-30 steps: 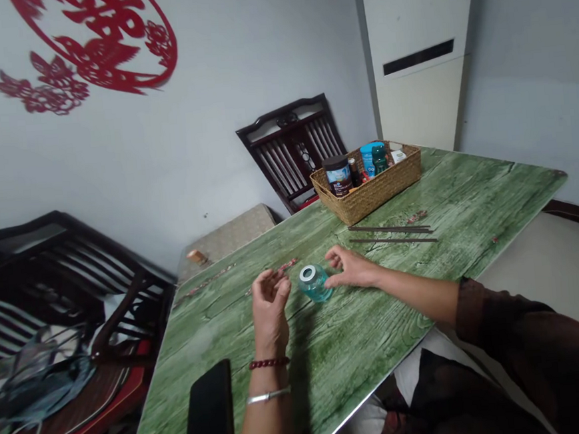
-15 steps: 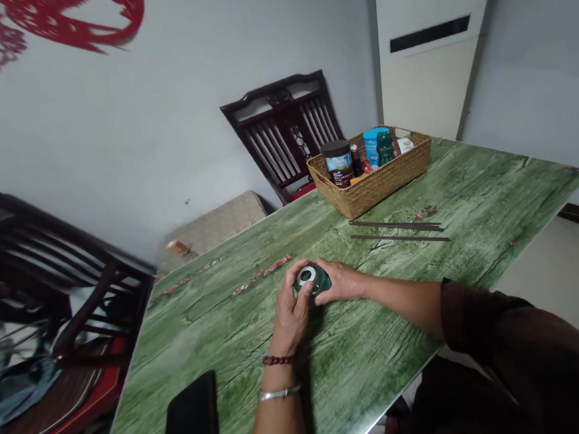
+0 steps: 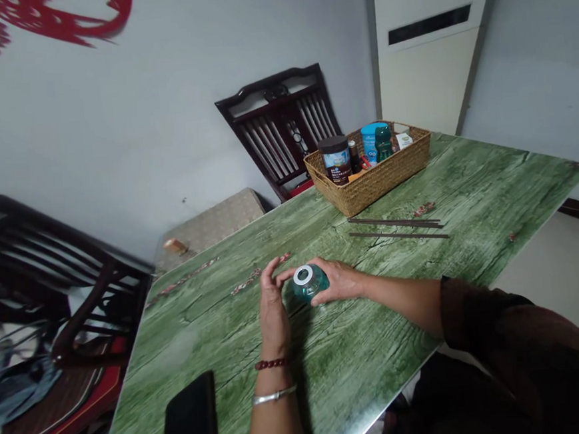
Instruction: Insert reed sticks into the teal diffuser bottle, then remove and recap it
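Shows small teal jar (image 3: 311,283) tilted over the green table (image 3: 380,343), right hand (image 3: 342,280) clasped round it, left hand (image 3: 270,300) spread open alongside; probably light, smooth, breakable glass, best gripped round the belly.

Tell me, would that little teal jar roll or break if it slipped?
The teal jar looks like see-through glass, so probably fragile and slick. Its rounded body could roll on the smooth table. It fits in the right hand, so likely light.
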`<control>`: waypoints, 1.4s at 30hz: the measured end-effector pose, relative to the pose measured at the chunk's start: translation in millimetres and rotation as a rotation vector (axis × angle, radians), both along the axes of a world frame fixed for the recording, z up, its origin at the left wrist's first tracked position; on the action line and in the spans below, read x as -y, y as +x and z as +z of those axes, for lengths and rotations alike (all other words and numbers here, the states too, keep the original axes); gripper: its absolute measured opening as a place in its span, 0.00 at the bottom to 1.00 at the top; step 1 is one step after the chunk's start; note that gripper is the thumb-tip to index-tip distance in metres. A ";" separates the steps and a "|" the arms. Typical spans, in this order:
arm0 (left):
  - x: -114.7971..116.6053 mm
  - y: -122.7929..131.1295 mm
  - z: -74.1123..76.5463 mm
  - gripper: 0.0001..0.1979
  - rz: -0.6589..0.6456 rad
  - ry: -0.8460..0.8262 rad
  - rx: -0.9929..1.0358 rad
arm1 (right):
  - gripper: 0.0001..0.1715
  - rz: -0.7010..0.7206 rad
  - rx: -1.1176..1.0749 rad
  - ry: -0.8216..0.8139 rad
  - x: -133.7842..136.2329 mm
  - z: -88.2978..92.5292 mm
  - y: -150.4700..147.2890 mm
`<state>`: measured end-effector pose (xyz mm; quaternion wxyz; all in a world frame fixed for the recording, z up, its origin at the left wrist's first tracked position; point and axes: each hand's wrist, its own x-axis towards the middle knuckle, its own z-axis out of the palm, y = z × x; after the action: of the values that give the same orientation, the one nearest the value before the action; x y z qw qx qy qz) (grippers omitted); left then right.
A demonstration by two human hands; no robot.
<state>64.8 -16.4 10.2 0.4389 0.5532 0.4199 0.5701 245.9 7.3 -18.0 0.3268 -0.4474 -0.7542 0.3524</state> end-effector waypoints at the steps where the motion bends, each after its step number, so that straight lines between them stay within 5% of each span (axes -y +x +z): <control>1: -1.8 -2.2 -1.9 0.35 0.041 0.019 0.008 | 0.49 -0.001 0.003 0.001 -0.3 -0.7 -0.1; 5: -5.4 -4.7 -7.1 0.31 0.075 0.055 0.034 | 0.49 -0.016 0.005 -0.007 -0.5 -1.7 -0.1; 10: -2.2 -0.7 -5.1 0.36 -0.119 0.039 0.025 | 0.49 -0.003 -0.003 -0.001 0.0 -0.9 0.4; 14: -2.2 -2.4 -3.3 0.32 -0.033 0.088 0.010 | 0.48 -0.003 -0.007 0.009 -0.6 -2.3 0.0; 19: -1.4 3.7 -3.6 0.41 -0.122 0.006 -0.024 | 0.48 -0.007 -0.020 0.012 -0.9 -1.7 -0.6; 30: -5.4 14.8 -5.3 0.30 0.054 0.105 -0.119 | 0.47 0.015 -0.003 0.007 1.4 1.2 0.0; 36: -0.6 10.6 -1.8 0.44 -0.094 0.115 -0.079 | 0.47 0.013 0.008 0.001 1.5 3.7 -0.4; 42: 5.2 5.5 0.2 0.34 -0.166 0.052 -0.056 | 0.47 0.000 0.041 0.014 0.8 1.7 -0.3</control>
<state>70.3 -21.6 10.4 0.4585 0.6130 0.3697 0.5267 245.6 6.5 -16.4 0.3142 -0.4521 -0.7633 0.3380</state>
